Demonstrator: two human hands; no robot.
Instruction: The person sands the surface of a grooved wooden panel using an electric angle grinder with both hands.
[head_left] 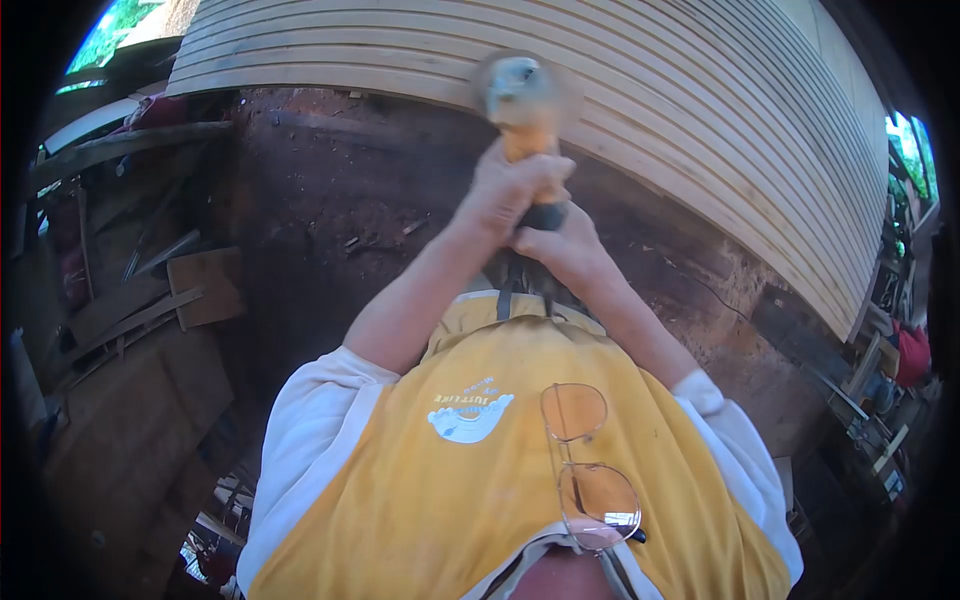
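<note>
My left hand [510,185] is wrapped round the orange body of an angle grinder [527,140], just behind its metal head. Closed on the dark rear end of the same tool is my right hand [568,243], closer to my waist. The grinder's round disc is blurred and overlaps the near edge of a large panel of pale wooden slats [400,50]. I cannot tell whether the disc touches the wood.
Reddish-brown dirt ground [330,190] lies between me and the panel. Wooden boards and scraps [205,285] are piled at the left. More timber and a red item [910,352] stand at the right. Eyeglasses [600,505] hang from my shirt collar.
</note>
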